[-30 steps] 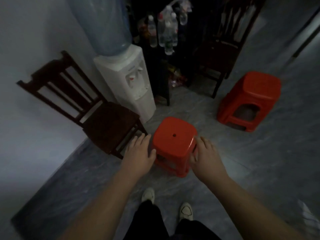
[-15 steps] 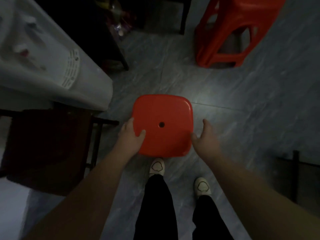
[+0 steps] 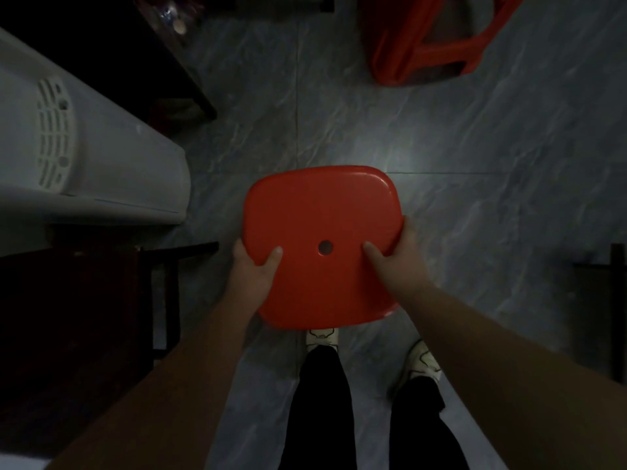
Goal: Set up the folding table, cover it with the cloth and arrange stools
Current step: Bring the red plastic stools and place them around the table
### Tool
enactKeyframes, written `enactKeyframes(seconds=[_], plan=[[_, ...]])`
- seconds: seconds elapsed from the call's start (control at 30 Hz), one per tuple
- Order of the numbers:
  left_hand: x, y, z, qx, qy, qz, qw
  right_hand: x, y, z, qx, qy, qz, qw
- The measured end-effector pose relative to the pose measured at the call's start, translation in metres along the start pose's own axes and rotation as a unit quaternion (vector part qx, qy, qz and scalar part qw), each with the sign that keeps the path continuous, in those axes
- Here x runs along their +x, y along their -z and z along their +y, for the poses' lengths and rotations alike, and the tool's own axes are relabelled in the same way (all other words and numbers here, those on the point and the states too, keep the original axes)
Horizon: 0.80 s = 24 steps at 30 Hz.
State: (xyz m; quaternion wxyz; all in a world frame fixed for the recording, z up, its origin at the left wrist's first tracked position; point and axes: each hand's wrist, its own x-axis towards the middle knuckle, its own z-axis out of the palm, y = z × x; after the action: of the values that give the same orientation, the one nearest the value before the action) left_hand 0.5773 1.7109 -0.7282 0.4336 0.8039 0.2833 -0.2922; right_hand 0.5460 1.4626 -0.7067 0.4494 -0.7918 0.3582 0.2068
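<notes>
Now left hand [image 3: 252,270] and right hand [image 3: 396,256] around red stool [image 3: 322,208] edges

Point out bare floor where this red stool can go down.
Bare floor lies right of the held stool, nearer than the second red stool. Another patch lies ahead, between the dispenser and that stool. Left is crowded: dispenser and dark chair.

The red stool [image 3: 322,212] is moulded plastic, its seat smooth and glossy, with a pale sheen along the far rim. The second red stool [image 3: 397,39] looks like the same shiny plastic. The floor [image 3: 475,147] is grey marble-veined tile, polished enough to throw back a soft glare. The water dispenser [image 3: 118,164] has a smooth, matt white plastic casing. The chair [image 3: 68,317] is dark wood with a dull finish. The trousers [image 3: 319,401] are matt black cloth.
</notes>
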Motion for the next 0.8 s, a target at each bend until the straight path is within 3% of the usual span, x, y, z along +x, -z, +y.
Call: enactKeyframes(seconds=[0.3,0.6,0.8], plan=[[-0.053,0.013,0.033,0.001,-0.065,0.014,0.998,-0.048,0.039,-0.01,0.053,0.001,0.036,0.998],[-0.23,0.055,0.169,0.044,-0.181,-0.041,0.982,-0.222,0.197,-0.065,0.07,0.015,0.101,0.992],[-0.347,0.061,0.24,0.089,-0.257,-0.064,0.96,-0.331,0.293,-0.064,0.081,0.007,0.14,0.987]])
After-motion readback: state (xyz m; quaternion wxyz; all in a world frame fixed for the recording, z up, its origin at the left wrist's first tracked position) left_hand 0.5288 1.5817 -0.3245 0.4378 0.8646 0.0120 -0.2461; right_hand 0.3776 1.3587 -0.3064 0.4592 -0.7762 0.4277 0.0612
